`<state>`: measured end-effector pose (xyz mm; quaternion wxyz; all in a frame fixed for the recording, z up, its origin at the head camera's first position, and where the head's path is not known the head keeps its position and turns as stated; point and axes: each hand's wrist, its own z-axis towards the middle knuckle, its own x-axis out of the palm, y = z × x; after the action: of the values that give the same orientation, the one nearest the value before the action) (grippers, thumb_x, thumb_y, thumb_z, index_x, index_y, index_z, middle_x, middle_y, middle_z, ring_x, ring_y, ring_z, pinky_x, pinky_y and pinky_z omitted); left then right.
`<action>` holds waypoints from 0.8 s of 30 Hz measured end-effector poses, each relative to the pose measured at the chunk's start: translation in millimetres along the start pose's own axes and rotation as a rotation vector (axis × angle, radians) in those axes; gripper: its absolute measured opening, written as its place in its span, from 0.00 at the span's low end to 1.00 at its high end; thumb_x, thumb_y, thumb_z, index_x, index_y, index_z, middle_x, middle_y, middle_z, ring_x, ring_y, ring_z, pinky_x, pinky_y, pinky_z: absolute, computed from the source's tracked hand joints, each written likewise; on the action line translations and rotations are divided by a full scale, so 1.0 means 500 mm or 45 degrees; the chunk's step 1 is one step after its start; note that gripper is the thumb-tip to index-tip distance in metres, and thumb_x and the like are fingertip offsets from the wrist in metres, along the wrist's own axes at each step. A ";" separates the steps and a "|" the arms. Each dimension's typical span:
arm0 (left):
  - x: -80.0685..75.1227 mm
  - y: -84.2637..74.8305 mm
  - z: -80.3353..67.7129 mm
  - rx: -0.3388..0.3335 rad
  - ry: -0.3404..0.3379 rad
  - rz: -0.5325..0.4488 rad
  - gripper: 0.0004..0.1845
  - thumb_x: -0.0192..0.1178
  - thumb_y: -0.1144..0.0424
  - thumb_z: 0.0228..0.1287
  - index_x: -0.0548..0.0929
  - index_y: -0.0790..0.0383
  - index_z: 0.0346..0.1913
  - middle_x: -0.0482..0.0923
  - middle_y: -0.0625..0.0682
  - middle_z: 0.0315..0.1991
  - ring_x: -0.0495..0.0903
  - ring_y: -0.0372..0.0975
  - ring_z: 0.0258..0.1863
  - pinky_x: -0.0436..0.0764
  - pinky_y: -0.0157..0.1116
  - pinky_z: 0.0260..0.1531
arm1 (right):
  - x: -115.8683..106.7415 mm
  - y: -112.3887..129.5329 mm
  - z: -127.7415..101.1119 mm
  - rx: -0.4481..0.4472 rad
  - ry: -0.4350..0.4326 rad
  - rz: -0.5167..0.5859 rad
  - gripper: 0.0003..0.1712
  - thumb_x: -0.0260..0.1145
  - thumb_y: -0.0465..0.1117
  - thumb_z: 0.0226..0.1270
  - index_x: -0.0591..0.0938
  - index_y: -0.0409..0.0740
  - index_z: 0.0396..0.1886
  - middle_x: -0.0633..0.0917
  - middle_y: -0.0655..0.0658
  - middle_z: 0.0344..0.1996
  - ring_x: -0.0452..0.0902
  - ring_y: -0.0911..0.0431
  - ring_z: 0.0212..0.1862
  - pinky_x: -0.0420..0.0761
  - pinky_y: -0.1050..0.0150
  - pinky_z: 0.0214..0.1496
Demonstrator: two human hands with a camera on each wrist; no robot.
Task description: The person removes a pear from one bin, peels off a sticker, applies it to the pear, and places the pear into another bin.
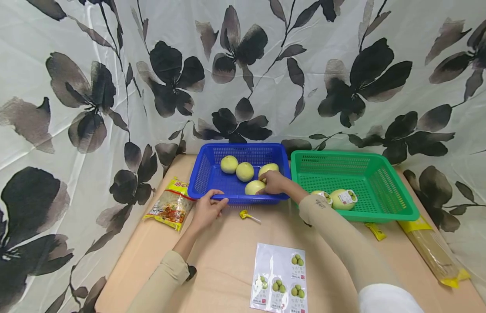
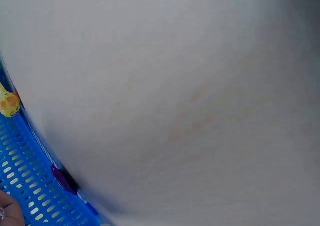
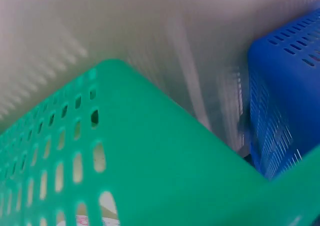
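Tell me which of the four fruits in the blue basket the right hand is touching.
The front fruit, nearest the basket's near wall. The right hand rests on it; the other three lie behind, untouched.

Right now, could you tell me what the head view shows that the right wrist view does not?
Only the head view shows the hands: the right hand rests on a pale fruit in the blue basket, the left hand holds that basket's front rim, and a sticker sheet lies on the table. Only the right wrist view shows the green basket wall up close, slots filling the frame. Both show the two baskets side by side.
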<state>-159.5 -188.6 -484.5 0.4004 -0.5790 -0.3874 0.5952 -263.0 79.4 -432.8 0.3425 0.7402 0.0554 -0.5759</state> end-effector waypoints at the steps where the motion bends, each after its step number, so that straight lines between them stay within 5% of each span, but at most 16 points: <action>1: 0.000 0.000 0.001 -0.002 0.002 -0.002 0.14 0.67 0.60 0.73 0.81 0.60 0.55 0.85 0.72 0.32 0.82 0.61 0.24 0.77 0.32 0.18 | -0.001 -0.001 -0.002 -0.001 -0.014 0.018 0.29 0.78 0.49 0.63 0.86 0.33 0.55 0.91 0.39 0.47 0.86 0.50 0.48 0.84 0.56 0.56; 5: -0.001 -0.003 0.004 0.000 0.008 -0.013 0.15 0.66 0.61 0.73 0.80 0.62 0.56 0.85 0.73 0.33 0.82 0.60 0.22 0.77 0.32 0.18 | -0.012 -0.004 -0.008 0.060 -0.043 0.129 0.36 0.79 0.53 0.62 0.82 0.34 0.63 0.90 0.38 0.51 0.86 0.47 0.52 0.83 0.52 0.57; 10: -0.002 -0.007 0.007 -0.006 0.019 -0.013 0.17 0.67 0.61 0.73 0.80 0.64 0.58 0.85 0.72 0.32 0.78 0.41 0.17 0.78 0.33 0.18 | -0.036 0.002 -0.026 0.110 -0.109 0.302 0.40 0.80 0.53 0.61 0.79 0.36 0.67 0.87 0.35 0.56 0.86 0.46 0.54 0.83 0.51 0.58; 18: 0.001 -0.009 0.007 -0.011 0.026 -0.012 0.17 0.67 0.60 0.73 0.79 0.64 0.58 0.85 0.70 0.32 0.82 0.58 0.22 0.77 0.33 0.18 | -0.065 0.010 -0.084 0.039 -0.191 0.450 0.39 0.79 0.53 0.62 0.79 0.42 0.69 0.87 0.37 0.57 0.85 0.46 0.54 0.86 0.55 0.50; 24: 0.002 -0.007 0.009 -0.025 0.017 -0.011 0.17 0.67 0.60 0.72 0.80 0.63 0.58 0.86 0.72 0.35 0.82 0.55 0.21 0.78 0.34 0.18 | -0.075 0.023 -0.160 -0.017 -0.235 0.553 0.38 0.79 0.50 0.63 0.78 0.45 0.70 0.85 0.37 0.57 0.86 0.45 0.52 0.88 0.56 0.48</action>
<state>-164.0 -186.6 -481.6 0.4001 -0.5851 -0.3931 0.5858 -204.8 127.9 -386.2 0.4670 0.6767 -0.1330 -0.5534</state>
